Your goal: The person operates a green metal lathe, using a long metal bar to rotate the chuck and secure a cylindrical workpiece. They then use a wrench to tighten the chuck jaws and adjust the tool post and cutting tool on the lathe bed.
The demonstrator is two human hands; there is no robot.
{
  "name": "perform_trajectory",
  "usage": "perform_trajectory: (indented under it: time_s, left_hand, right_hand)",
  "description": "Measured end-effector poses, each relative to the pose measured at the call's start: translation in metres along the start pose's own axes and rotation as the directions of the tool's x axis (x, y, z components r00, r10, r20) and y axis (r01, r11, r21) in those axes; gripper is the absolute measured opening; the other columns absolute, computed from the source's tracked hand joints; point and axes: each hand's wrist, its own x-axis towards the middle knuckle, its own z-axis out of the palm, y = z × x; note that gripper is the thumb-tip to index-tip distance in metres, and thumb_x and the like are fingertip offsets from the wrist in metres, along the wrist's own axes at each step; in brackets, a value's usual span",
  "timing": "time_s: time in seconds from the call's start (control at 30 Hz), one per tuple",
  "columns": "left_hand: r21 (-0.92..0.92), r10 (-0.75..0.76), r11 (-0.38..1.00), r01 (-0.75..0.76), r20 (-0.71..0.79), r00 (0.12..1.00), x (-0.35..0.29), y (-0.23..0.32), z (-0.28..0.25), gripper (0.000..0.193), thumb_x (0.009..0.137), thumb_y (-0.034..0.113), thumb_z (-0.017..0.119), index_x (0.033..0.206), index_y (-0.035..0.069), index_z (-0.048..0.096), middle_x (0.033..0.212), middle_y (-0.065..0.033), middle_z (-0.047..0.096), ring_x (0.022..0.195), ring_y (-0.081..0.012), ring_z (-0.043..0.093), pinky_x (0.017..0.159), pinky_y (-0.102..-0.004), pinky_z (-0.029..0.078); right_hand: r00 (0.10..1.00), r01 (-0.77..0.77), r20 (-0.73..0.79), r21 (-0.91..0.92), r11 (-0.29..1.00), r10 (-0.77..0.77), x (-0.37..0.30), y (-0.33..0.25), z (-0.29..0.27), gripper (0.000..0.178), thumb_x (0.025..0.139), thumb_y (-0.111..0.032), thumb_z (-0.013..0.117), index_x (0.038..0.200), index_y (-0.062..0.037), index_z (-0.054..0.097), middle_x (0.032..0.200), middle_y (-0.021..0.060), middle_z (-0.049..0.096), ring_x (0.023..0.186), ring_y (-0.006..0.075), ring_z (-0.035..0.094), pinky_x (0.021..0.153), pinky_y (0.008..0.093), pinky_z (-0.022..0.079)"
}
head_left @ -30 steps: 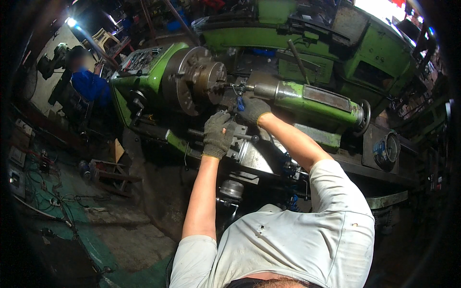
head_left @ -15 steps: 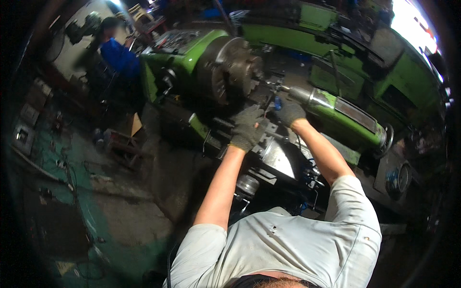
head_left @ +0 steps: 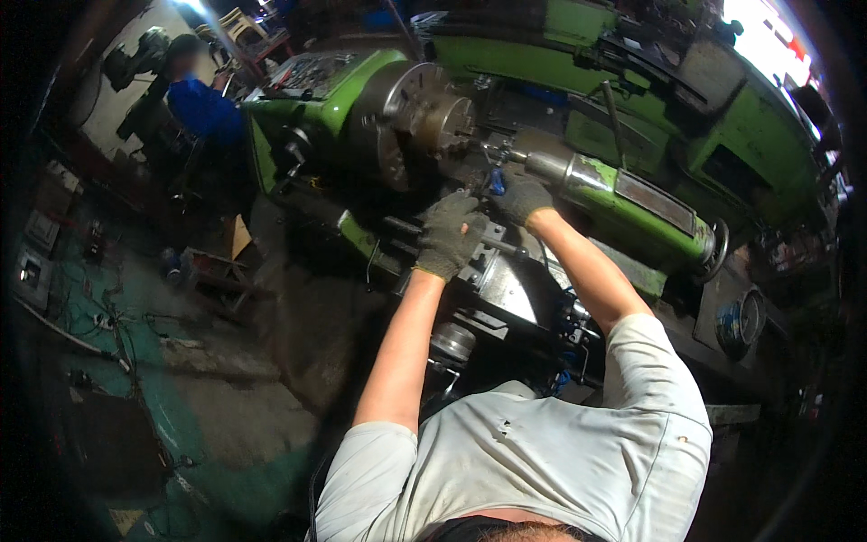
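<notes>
My left hand (head_left: 447, 233), in a dark grey knitted glove, is curled over the tool-post area of a green lathe; what lies under its fingers is hidden. My right hand (head_left: 525, 198), gloved alike, is closed beside a small blue part (head_left: 497, 181), which looks like the grip of a hand tool with metal above it. The glove hides most of its hold. Just beyond the hands are the chuck (head_left: 447, 125) and, to the right, the tailstock (head_left: 591, 176) with its bright metal quill pointing toward the chuck.
A large faceplate (head_left: 384, 117) stands behind the chuck. The green headstock (head_left: 339, 95) carries loose metal pieces on top. The tailstock handwheel (head_left: 715, 250) is at the right. A person in blue (head_left: 206, 108) is at the far left. Cables lie on the green floor (head_left: 172, 406).
The whole view has shifted slightly, and the lathe sits further left in it. Both hands stay close together at the tool post. The chuck shows at a different rotation.
</notes>
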Motion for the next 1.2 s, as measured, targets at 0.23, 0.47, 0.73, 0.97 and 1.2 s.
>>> perform_trajectory:
  time_s: [0.23,0.47,0.73,0.97,1.2]
  left_hand:
    - [-0.005,0.053,0.999,-0.053,-0.006,0.999,0.001,0.005,-0.001,0.022,0.093,0.025,0.069,0.101,0.006,0.077,0.116,-0.0164,0.074,0.116,-0.0394,0.065,0.104,-0.0511,0.049]
    - [-0.008,0.040,0.999,-0.040,0.024,0.999,0.004,0.010,-0.006,0.021,0.094,0.024,0.068,0.098,0.006,0.078,0.114,-0.0160,0.074,0.115,-0.0391,0.065,0.103,-0.0506,0.049]
    - [-0.056,-0.020,0.998,0.022,0.027,0.999,0.001,0.008,-0.004,0.022,0.095,0.025,0.066,0.098,0.008,0.079,0.118,-0.0165,0.074,0.117,-0.0393,0.064,0.105,-0.0503,0.049]
    - [-0.019,0.041,0.999,-0.041,0.016,0.999,0.003,0.013,-0.007,0.021,0.094,0.024,0.068,0.099,0.006,0.078,0.119,-0.0164,0.073,0.119,-0.0396,0.063,0.105,-0.0499,0.048]
    - [-0.056,0.052,0.997,-0.052,0.012,0.999,0.002,0.009,-0.007,0.020,0.091,0.019,0.072,0.103,0.004,0.076,0.117,-0.0167,0.073,0.117,-0.0401,0.064,0.104,-0.0505,0.049]
  right_hand:
    - [0.998,-0.050,0.041,-0.013,0.999,0.050,-0.005,0.006,-0.003,0.056,0.097,-0.050,0.056,0.129,-0.0043,0.061,0.120,0.0299,0.070,0.114,0.0446,0.068,0.098,0.0530,0.052]
    - [0.993,-0.088,0.080,-0.022,0.996,0.090,-0.015,-0.003,-0.015,0.055,0.095,-0.046,0.058,0.132,-0.0049,0.059,0.120,0.0303,0.070,0.113,0.0453,0.068,0.098,0.0532,0.053]
    - [0.994,-0.087,0.071,-0.007,0.996,0.087,0.001,-0.009,-0.004,0.056,0.094,-0.047,0.059,0.132,-0.0066,0.060,0.117,0.0300,0.071,0.110,0.0458,0.069,0.098,0.0529,0.053]
    - [0.992,-0.081,0.092,-0.016,0.997,0.082,0.001,-0.009,-0.007,0.060,0.095,-0.053,0.058,0.133,-0.0069,0.059,0.121,0.0284,0.070,0.113,0.0447,0.068,0.098,0.0530,0.053]
    - [0.988,-0.123,0.091,-0.005,0.992,0.123,-0.014,-0.007,-0.011,0.063,0.094,-0.055,0.062,0.135,-0.0079,0.058,0.122,0.0286,0.070,0.115,0.0448,0.067,0.099,0.0535,0.052]
